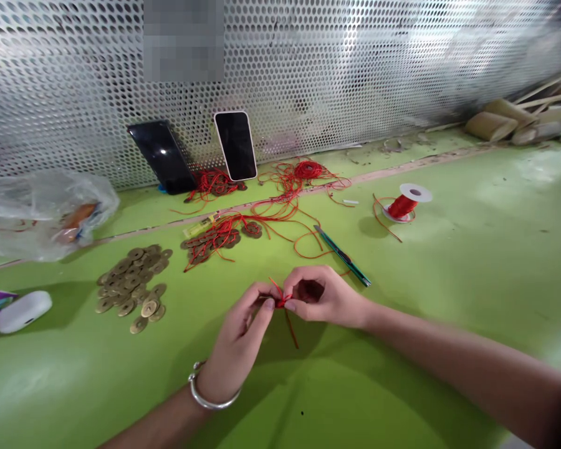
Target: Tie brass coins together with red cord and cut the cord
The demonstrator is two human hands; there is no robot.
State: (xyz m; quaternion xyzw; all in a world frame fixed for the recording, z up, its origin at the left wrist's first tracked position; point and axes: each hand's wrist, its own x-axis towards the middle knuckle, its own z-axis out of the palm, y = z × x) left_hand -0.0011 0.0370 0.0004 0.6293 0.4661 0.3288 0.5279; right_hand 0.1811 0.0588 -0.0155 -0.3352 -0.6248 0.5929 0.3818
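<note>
Over the near middle of the table, both my hands pinch a red cord (282,301) that is bunched into what looks like a knot. My left hand (243,330), with a silver bangle at the wrist, has thumb and forefinger closed on its left side. A dark edge shows between those fingers, too small to name. My right hand (325,298) pinches the cord from the right. One loose end (292,330) hangs below the fingers and a short one sticks up above. A green utility knife (343,257) lies just beyond my right hand.
Left lies a pile of brass coins (133,277); coins tied with red cord (215,240) lie farther back. A red cord spool (403,206) stands right. Two phones (237,146) lean on the perforated metal panel (303,68). A plastic bag (42,212) and white case (24,311) sit left.
</note>
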